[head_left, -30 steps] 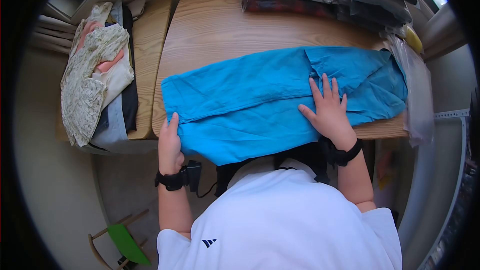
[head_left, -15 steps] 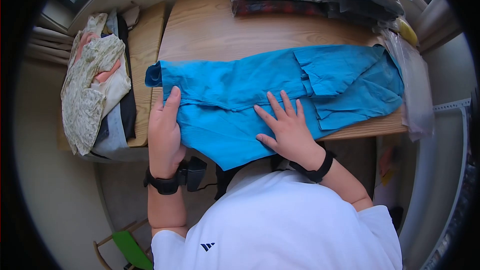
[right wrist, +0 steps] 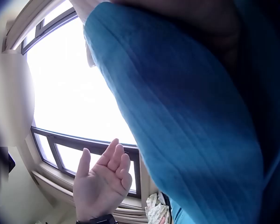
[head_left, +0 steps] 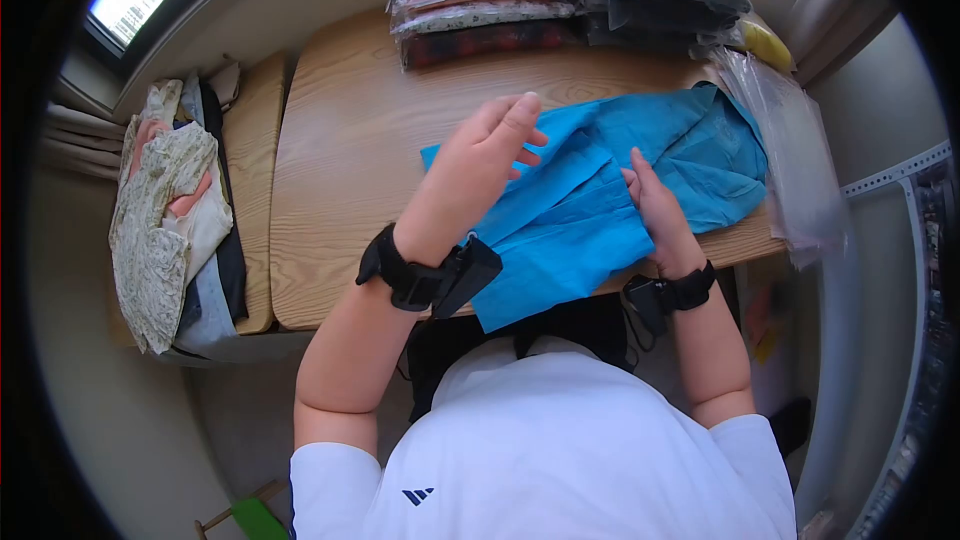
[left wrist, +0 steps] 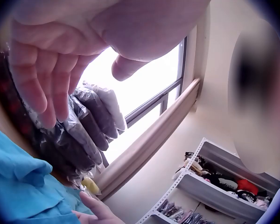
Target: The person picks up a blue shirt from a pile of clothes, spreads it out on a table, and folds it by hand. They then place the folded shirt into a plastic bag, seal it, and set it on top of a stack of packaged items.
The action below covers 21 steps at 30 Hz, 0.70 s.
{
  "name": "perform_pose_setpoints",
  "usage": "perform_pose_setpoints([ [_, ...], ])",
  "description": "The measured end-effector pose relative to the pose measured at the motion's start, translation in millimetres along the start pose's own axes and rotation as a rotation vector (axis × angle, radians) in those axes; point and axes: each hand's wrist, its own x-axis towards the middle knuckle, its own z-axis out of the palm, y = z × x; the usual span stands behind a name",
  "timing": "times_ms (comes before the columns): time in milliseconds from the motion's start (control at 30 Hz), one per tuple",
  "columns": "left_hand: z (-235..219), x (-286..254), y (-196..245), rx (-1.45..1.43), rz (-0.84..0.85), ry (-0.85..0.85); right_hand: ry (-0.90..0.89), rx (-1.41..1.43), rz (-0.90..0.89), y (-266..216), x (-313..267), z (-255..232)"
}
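Apparently mid-fold, her left hand (head_left: 480, 155) hovers above the blue shirt (head_left: 600, 190), fingers loose and empty, while the right hand (head_left: 655, 205) pins the doubled cloth with straight fingers.

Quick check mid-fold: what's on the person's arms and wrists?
Bare forearms below short white sleeves. Each wrist carries a black strap with a small black camera unit: left wrist, right wrist. A thin black cable trails under the left one. The white shirt shows a small dark logo.
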Motion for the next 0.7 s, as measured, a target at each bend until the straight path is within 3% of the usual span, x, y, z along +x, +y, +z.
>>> perform_pose_setpoints([
  [33, -11, -6, 0, 0.007, 0.025, 0.058, 0.096, -0.007, -0.006, -2, -3, 5],
  [67, -22, -14, -2, 0.047, 0.017, 0.094, -0.028, 0.049, 0.016, 3, 4, -9],
  [100, -31, -24, -4, 0.089, 0.008, 0.132, -0.027, 0.053, 0.018, 2, 4, -10],
  [167, -47, -41, -20, 0.193, 0.017, 0.160, -0.059, -0.255, -0.029, 1, 4, -5],
  [200, -50, -49, -29, 0.292, 0.027, 0.189, -0.061, -0.250, -0.026, 0, 3, -3],
  [267, -50, -63, -43, 0.324, 0.022, 0.205, 0.000, -0.532, -0.200, -4, -1, 2],
  [300, -50, -67, -48, 0.353, 0.024, 0.218, 0.000, -0.532, -0.200, -11, -4, 5],
  [367, -49, -71, -56, 0.369, 0.023, 0.192, 0.219, -1.016, -0.338, -24, -9, 10],
  [400, -46, -72, -60, 0.502, 0.120, 0.178, 0.225, -1.020, -0.338, -29, -5, 7],
  [467, -38, -72, -64, 0.628, 0.226, 0.152, 0.113, -1.354, -0.613, -41, 7, -1],
  [500, -32, -72, -65, 0.627, 0.253, 0.132, 0.125, -1.361, -0.613, -43, 14, -5],
  [567, -22, -70, -64, 0.618, 0.292, 0.112, -0.098, -1.500, -0.639, -39, 30, -7],
  [633, -18, -71, -62, 0.528, 0.282, 0.091, -0.072, -1.503, -0.628, -39, 34, -3],
  [700, -20, -73, -64, 0.551, 0.291, 0.088, -0.060, -1.366, -0.726, -43, 31, 6],
])
